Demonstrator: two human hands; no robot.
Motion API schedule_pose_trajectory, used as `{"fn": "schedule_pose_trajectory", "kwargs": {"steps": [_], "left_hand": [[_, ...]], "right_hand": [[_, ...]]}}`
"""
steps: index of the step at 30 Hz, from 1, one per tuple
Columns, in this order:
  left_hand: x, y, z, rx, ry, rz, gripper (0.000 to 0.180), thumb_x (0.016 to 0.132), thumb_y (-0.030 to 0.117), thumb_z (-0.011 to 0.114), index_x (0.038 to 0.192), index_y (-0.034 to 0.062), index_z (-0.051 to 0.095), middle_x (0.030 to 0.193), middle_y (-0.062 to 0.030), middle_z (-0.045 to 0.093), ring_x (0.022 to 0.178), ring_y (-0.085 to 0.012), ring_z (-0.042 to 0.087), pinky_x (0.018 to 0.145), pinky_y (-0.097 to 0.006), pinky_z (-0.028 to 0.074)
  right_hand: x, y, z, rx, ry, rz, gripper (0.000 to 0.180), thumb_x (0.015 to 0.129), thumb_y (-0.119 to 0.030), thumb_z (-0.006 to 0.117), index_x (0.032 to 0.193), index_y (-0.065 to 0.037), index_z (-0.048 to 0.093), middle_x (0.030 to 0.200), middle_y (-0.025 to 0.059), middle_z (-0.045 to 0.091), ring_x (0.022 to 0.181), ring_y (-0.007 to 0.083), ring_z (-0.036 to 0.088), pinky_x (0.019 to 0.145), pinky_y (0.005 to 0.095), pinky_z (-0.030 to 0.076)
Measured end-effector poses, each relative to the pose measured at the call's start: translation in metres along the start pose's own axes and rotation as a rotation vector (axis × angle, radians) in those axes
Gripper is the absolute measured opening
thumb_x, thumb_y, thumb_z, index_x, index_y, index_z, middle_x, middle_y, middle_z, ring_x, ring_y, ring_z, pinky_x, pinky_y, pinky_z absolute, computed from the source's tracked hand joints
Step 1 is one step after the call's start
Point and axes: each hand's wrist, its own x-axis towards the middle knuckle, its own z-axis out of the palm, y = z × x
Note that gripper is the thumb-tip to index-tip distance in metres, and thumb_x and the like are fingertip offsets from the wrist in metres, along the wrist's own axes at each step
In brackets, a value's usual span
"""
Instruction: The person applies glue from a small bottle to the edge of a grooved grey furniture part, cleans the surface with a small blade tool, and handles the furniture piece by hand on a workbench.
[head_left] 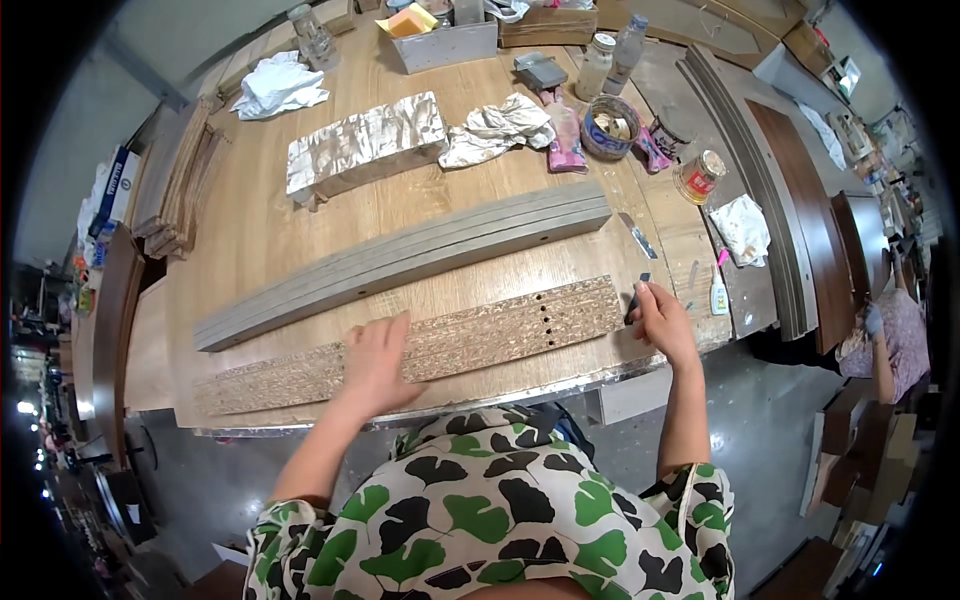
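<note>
A stack of narrow boards (480,330) lies along the near edge of the workbench, raw chipboard edges up, with a short row of dark holes toward the right. My left hand (376,365) spans the stack left of its middle, fingers over the far side and thumb on the near side. At the stack's right end my right hand (663,322) is closed around a small dark tool (634,300); its kind is mostly hidden by my fingers. Just beyond lies a second stack of grey-edged boards (420,262), apart from the first.
A flat blade (637,236) and a small glue bottle (719,292) lie to the right. Farther back are a paint-smeared block (368,148), rags (497,130), a tub (610,128), a can (699,178) and jars. Long panels (750,190) flank the right; another person (890,335) works beyond.
</note>
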Motion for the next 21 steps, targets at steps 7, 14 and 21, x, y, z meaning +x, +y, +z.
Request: {"fn": "schedule_pose_trajectory", "kwargs": {"steps": [7, 14, 21], "left_hand": [[-0.018, -0.022, 0.008, -0.173, 0.277, 0.101, 0.081, 0.048, 0.022, 0.083, 0.12, 0.0029, 0.05, 0.109, -0.0151, 0.057, 0.103, -0.0346, 0.053, 0.093, -0.045, 0.037], [-0.031, -0.001, 0.021, -0.078, 0.354, 0.152, 0.08, 0.048, 0.017, 0.078, 0.121, 0.003, 0.049, 0.112, -0.015, 0.056, 0.105, -0.0336, 0.052, 0.095, -0.049, 0.034], [-0.053, -0.01, 0.044, -0.037, 0.486, 0.213, 0.083, 0.053, 0.027, 0.078, 0.125, -0.003, 0.048, 0.12, -0.0196, 0.052, 0.11, -0.035, 0.05, 0.095, -0.051, 0.032]], "right_hand": [[0.018, -0.02, 0.008, 0.013, -0.324, 0.388, 0.073, 0.095, -0.065, 0.034, 0.135, -0.005, 0.044, 0.098, 0.0193, 0.064, 0.059, 0.0248, 0.068, 0.048, 0.0306, 0.056], [0.035, 0.011, 0.007, 0.159, -0.494, 0.451, 0.07, 0.09, -0.066, 0.042, 0.132, -0.01, 0.049, 0.106, 0.0105, 0.065, 0.082, 0.0206, 0.066, 0.052, 0.032, 0.056], [0.027, -0.01, 0.002, 0.191, -0.668, 0.568, 0.075, 0.079, -0.064, 0.057, 0.128, -0.007, 0.053, 0.121, 0.0136, 0.056, 0.106, 0.0261, 0.06, 0.07, 0.0382, 0.058]]}}
